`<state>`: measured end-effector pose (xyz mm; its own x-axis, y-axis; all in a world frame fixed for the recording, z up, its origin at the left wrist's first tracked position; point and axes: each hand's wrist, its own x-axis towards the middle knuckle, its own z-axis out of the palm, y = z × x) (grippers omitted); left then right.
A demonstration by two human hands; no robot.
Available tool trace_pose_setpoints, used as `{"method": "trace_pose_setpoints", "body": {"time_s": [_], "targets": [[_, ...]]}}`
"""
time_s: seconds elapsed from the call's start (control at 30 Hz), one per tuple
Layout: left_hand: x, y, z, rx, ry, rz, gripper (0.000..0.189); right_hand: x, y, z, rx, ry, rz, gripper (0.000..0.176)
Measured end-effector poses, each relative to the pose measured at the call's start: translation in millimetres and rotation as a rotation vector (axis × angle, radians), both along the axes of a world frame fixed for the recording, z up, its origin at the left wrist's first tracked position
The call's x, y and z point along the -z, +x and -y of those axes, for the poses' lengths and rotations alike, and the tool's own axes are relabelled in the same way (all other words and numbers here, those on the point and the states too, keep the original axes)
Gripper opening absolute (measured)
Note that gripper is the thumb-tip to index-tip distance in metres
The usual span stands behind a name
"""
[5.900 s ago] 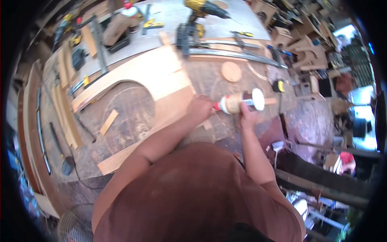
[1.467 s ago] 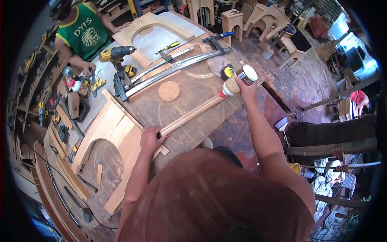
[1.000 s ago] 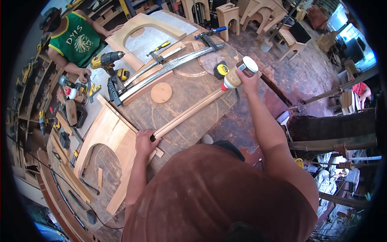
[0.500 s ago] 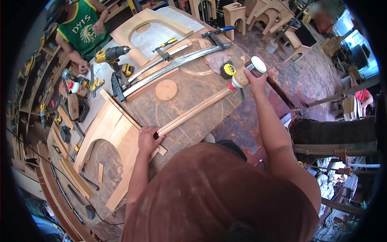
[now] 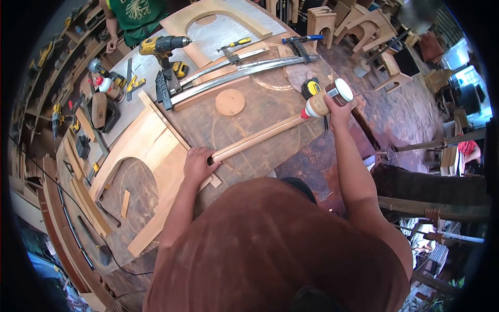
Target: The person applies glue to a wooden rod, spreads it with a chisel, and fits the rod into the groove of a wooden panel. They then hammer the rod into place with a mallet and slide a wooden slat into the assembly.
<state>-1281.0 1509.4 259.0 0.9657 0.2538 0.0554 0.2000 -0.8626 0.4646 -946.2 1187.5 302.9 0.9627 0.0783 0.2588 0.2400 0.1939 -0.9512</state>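
My left hand is closed around the near end of a long narrow wooden strip, which lies slantwise over the workbench. In my right hand is a glue bottle, tipped with its red nozzle down at the strip's far end. A shiny line runs along the strip's edge. Just beyond the bottle sits a yellow and black tape measure. An arched wooden panel lies left of my left hand, and a round wooden disc rests beyond the strip.
Bar clamps and a yellow cordless drill occupy the far side of the bench. Another arched piece lies behind them. A second glue bottle stands at left. A co-worker in a green shirt is across the bench.
My view has tilted down and turned a little, so the bench scene sits further right and the co-worker higher. The bottle stays at the strip's far end; both holds are unchanged.
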Motion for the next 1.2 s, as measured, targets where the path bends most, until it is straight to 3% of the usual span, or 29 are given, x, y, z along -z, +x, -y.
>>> {"method": "trace_pose_setpoints", "body": {"time_s": [0.43, 0.5, 0.83, 0.9, 1.2], "targets": [[4, -2, -5, -0.018, -0.032, 0.008, 0.033, 12, -38, -34, -0.117, 0.03, -0.086, 0.058], [3, -2, -5, -0.01, -0.002, -0.003, 0.034, 12, -47, -41, -0.129, 0.031, -0.063, 0.045], [8, -5, -9, -0.003, -0.031, 0.004, 0.037, 17, -87, -72, -0.17, 0.043, -0.108, 0.048], [6, -6, -9, 0.003, -0.042, 0.007, 0.037, 15, -97, -80, -0.191, 0.056, -0.095, 0.056], [13, -8, -12, 0.029, -0.023, 0.01, 0.035, 14, -137, -113, -0.261, 0.087, -0.135, 0.055]]}}
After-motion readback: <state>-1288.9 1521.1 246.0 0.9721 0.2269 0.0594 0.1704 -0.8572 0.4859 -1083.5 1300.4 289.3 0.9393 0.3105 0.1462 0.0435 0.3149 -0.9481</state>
